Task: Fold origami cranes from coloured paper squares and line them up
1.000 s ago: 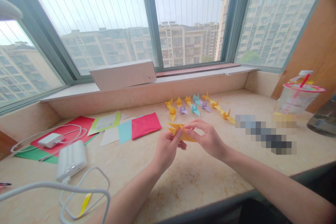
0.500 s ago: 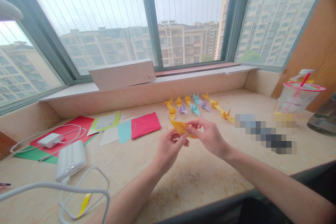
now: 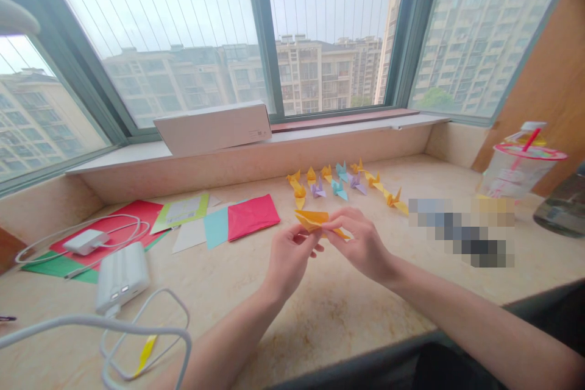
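Both my hands hold a partly folded piece of orange paper (image 3: pixel 311 219) above the marble counter (image 3: pixel 347 304). My left hand (image 3: pixel 289 259) pinches its near lower edge with the fingers curled. My right hand (image 3: pixel 361 242) grips its right side between thumb and fingers. Just beyond the hands, a row of several small folded paper cranes (image 3: pixel 340 181) in yellow, purple and teal stands on the counter.
Loose coloured sheets (image 3: pixel 253 216) lie to the left, red, teal, white and green. A white power bank (image 3: pixel 122 274) and a charger (image 3: pixel 86 241) with cables sit at the left. A white box (image 3: pixel 214 127) rests on the sill. A plastic cup with a red straw (image 3: pixel 518 170) stands at the right.
The orange paper has been turned and lifted slightly between my fingers. My right hand has shifted its grip along the paper's right side; both hands stay close together.
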A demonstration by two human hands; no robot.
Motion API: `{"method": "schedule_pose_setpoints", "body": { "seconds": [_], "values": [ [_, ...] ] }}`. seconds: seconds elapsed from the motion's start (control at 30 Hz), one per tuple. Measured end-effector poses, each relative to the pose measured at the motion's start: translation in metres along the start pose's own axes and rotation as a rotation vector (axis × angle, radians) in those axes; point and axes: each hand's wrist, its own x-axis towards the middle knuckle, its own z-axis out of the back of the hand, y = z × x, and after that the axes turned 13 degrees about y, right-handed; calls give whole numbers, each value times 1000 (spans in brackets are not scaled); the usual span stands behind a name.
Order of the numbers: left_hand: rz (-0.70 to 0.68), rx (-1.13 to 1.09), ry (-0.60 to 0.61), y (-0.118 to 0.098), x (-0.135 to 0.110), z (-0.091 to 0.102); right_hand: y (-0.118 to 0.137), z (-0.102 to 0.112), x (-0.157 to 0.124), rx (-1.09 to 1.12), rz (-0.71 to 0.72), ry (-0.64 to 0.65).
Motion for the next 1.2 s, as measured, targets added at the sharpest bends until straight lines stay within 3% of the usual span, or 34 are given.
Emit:
{"method": "schedule_pose_setpoints", "body": {
  "seconds": [0.33,0.53,0.67,0.97,1.2],
  "values": [
    [-6,-103,8,-7,1,5,-3,1,-2,-98,98,89],
    [-55,-97,75,-8,0,5,-4,3,2,146,-7,7],
    [-59,-55,39,-6,1,4,-4,5,4,263,-65,32],
    [-83,14,27,1,-1,2,-8,1,2,187,-137,-22],
    [-108,45,65,4,-1,2,-6,0,4,240,-112,3]
  ]
}}
